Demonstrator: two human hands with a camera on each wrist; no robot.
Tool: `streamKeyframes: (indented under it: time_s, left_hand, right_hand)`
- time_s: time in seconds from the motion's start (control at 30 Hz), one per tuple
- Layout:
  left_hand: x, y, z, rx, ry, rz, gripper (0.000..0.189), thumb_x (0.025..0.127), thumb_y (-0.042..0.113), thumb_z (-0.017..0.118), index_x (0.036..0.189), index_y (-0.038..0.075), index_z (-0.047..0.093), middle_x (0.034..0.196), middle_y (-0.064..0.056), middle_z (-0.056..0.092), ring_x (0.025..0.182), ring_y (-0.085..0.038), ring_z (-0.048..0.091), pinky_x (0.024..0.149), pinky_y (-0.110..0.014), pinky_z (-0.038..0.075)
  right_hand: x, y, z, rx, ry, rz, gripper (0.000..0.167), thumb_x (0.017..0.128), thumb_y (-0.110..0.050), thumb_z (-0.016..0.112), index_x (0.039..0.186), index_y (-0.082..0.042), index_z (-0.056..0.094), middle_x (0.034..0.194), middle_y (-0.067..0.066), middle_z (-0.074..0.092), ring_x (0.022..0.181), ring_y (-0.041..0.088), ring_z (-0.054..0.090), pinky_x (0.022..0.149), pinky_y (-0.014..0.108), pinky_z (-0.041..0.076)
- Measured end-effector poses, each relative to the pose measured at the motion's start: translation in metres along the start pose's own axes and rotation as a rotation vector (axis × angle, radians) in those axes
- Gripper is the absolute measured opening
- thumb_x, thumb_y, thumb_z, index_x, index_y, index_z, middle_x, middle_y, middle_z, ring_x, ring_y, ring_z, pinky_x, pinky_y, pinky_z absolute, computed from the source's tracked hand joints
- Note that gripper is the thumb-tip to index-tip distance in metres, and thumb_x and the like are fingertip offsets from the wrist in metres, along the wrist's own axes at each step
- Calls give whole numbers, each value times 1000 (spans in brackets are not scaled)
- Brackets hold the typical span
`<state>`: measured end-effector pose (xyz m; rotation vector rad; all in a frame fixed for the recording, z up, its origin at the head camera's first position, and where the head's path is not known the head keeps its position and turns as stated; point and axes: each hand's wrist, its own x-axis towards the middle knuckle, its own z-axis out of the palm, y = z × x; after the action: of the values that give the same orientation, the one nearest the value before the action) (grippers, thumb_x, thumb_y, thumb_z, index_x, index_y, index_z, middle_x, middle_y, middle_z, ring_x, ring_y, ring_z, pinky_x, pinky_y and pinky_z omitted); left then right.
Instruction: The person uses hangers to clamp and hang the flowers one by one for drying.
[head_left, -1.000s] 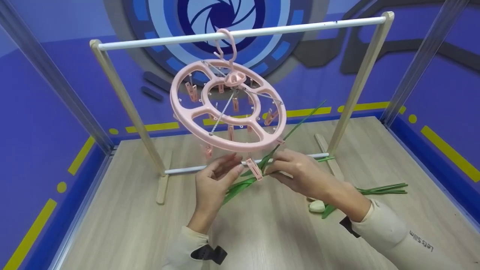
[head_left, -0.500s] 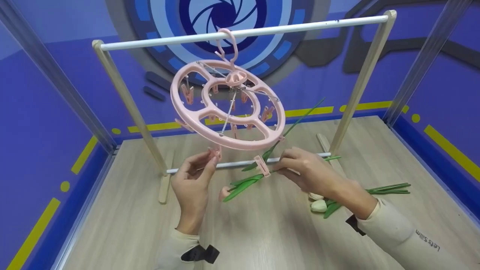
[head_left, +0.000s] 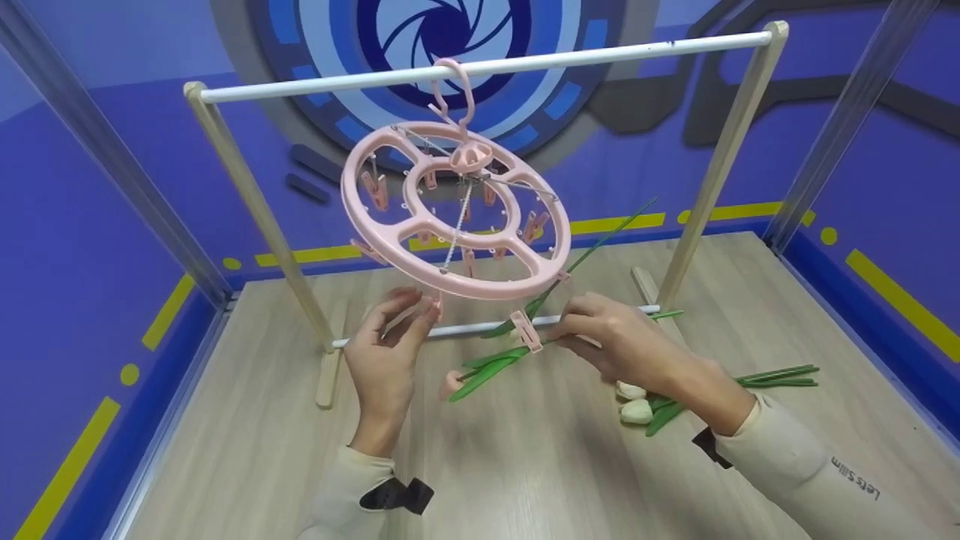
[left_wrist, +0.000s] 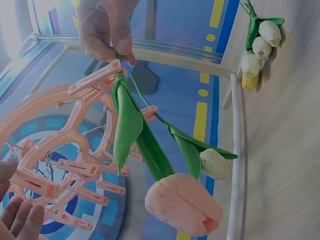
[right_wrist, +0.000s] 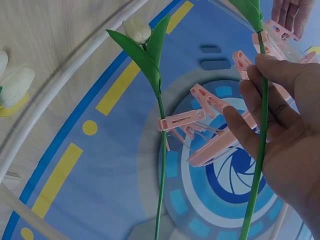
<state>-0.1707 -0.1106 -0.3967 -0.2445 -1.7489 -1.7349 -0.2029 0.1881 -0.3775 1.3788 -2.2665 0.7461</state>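
Note:
A pink round hanger (head_left: 360, 214) with dangling clothespins hangs tilted from a white bar. My left hand (head_left: 386, 360) is below its front rim, thumb and fingertips at a pink clothespin (left_wrist: 35, 183). My right hand (head_left: 615, 337) holds the green stem of a pink tulip (left_wrist: 182, 205), thumb against the stem in the right wrist view. Just beyond those fingers, another clothespin (head_left: 526, 331) sits across the stem above the leaves. The blossom points down and left. A white tulip (right_wrist: 136, 30) hangs by its stem from a further clothespin (right_wrist: 182, 120) on the hanger.
The rack's white top bar (head_left: 585, 58) rests on wooden posts (head_left: 712, 172), with a lower white bar (head_left: 472, 328) close to the table. Several white tulips (head_left: 636, 412) lie on the wooden table (head_left: 525, 465) at the right, partly under my right forearm.
My left hand has moved left, from beside the clothespin on the pink tulip to another clothespin. The pink blossom has come into view. My right hand has shifted slightly right, still on the stem.

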Motion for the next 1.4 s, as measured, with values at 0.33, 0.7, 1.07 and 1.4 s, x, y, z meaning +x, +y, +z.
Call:
streamKeyframes:
  time_s: [0.33,0.7,1.07,1.4]
  left_hand:
    - [5,0,3,-29,-66,31,15,91,-3,83,104,-4,77,123,-14,70,112,-25,73,98,-37,60]
    - [3,0,3,27,-84,28,13,94,1,80,107,-1,76,117,-9,74,108,-21,74,98,-35,60]
    - [1,2,2,-32,-122,-5,36,92,0,82,124,-5,67,114,-13,73,105,-26,72,93,-34,62]
    - [-1,0,2,-17,-198,-30,37,90,-2,83,125,-8,72,118,-17,75,106,-28,75,91,-36,62]
  right_hand:
    - [0,0,0,-13,28,-48,21,88,5,84,104,-7,78,94,3,67,80,18,61,63,30,58]
    - [-1,0,-1,-12,11,-21,23,88,4,84,107,-8,79,97,3,69,82,17,62,65,30,59]
    - [-2,-1,-3,-48,-8,10,23,88,4,84,108,-6,78,98,3,69,86,16,63,69,30,60]
    - [-5,7,-3,-108,41,-36,23,87,9,83,104,-6,77,97,4,69,86,19,64,68,34,60]
